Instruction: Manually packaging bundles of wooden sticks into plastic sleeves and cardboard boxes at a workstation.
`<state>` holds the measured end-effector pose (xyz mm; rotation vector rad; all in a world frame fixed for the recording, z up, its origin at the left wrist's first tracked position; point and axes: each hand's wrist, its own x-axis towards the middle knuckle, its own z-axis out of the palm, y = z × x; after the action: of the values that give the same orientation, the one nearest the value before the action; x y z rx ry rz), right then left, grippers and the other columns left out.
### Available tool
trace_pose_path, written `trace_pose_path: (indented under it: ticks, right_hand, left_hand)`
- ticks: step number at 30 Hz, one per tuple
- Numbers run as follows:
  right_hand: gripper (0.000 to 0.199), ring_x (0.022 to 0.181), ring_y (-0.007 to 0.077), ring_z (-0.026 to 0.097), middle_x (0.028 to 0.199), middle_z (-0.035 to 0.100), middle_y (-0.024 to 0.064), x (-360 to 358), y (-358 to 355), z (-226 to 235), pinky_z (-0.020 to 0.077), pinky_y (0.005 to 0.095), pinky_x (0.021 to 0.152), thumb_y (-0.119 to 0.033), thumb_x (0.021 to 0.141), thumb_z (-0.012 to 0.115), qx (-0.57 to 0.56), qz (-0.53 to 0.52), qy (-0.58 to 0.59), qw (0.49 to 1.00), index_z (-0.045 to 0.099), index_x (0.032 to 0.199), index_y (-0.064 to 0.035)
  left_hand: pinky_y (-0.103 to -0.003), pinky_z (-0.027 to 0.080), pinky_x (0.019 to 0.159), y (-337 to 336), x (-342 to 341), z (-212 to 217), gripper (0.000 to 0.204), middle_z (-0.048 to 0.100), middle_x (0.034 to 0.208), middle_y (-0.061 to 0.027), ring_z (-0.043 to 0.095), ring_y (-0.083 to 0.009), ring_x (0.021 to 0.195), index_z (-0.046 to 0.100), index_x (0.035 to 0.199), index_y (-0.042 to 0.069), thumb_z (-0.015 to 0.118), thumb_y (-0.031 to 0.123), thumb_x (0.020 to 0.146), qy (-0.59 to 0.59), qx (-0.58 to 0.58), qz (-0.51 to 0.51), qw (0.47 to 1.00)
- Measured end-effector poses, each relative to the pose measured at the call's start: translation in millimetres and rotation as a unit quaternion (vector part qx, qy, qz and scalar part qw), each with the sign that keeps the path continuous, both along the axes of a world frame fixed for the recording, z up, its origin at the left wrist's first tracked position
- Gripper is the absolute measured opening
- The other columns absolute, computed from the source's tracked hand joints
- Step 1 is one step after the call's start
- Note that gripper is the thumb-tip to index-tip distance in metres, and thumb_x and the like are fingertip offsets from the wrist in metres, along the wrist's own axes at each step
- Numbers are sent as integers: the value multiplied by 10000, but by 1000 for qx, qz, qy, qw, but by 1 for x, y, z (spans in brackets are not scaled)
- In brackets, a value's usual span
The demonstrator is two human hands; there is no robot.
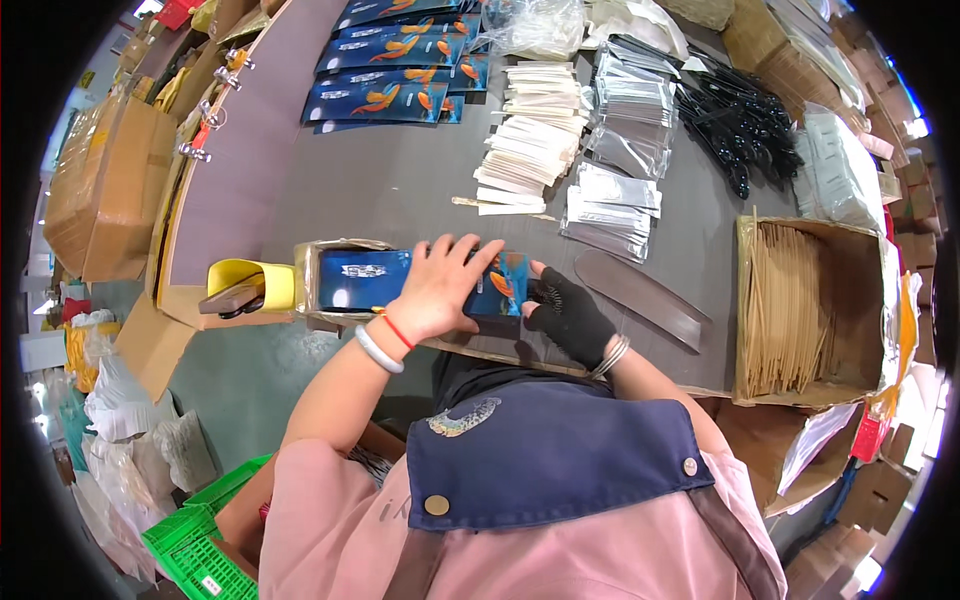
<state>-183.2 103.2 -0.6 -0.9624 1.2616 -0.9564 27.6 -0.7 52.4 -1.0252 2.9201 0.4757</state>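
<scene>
A blue packet [365, 275] with an orange fish picture lies along the table's front edge, its left end within an open cardboard box [307, 280]. My left hand [440, 285] rests flat on top of it, fingers spread. At the packet's right end, my right hand [570, 315], in a black fingerless glove, pinches the edge between thumb and fingers. A dark, flat curved strip [645, 300] lies just right of the glove. Beyond my hands are stacks of white paper-like strips [525, 150] and of clear-wrapped flat pieces [610, 215].
More blue packets [375, 100] are stacked at the back left. Black glossy items [740, 120] lie at the back right. A carton of thin wooden sticks [785, 310] stands at right. A yellow holder [280, 285] juts out left; a green crate [205, 530] sits below.
</scene>
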Motion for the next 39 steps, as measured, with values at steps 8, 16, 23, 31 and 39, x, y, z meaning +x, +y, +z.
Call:
trace_pose_path:
  ticks: [8, 16, 23, 31, 39]
  right_hand:
    - [179, 848, 266, 640, 911, 678, 107, -95, 42, 40, 498, 345, 765, -168, 834, 720, -145, -113, 426, 886, 701, 967, -50]
    - [618, 1049, 316, 579, 1126, 619, 98, -126, 58, 39, 438, 412, 929, -269, 647, 831, -96, 6, 649, 755, 599, 1189, -83]
    - [601, 987, 324, 596, 1056, 617, 108, -114, 56, 65, 461, 420, 872, -252, 619, 840, -124, 6, 568, 814, 609, 1144, -74]
    - [560, 988, 337, 597, 1043, 623, 121, -99, 32, 88, 457, 423, 873, -254, 625, 822, -194, 85, 525, 824, 620, 1108, -56]
    - [651, 1095, 352, 545, 1189, 586, 140, -51, -6, 52, 405, 444, 957, -342, 667, 827, -260, 114, 430, 857, 593, 1216, -81]
  left_hand:
    - [-481, 364, 995, -7, 4, 5, 1021, 531, 1256, -101, 494, -316, 1182, 417, 1428, 155, 909, 235, 537, -6, 75, -19, 997]
    - [-579, 239, 1118, 24, -34, -7, 846, 533, 1304, -134, 455, -330, 1249, 512, 1331, 8, 842, 406, 661, 133, 18, 127, 983]
    - [-560, 182, 1146, 32, -40, -28, 775, 539, 1330, -134, 455, -316, 1284, 569, 1273, -1, 853, 394, 670, 168, 17, 241, 956]
    - [-538, 135, 1176, 26, -34, -19, 824, 510, 1379, -167, 395, -342, 1363, 533, 1327, 13, 870, 365, 662, 183, 87, 251, 947]
    - [-535, 183, 1168, 9, -38, -6, 840, 546, 1324, -247, 430, -404, 1338, 478, 1390, 51, 848, 354, 700, 68, 158, 207, 963]
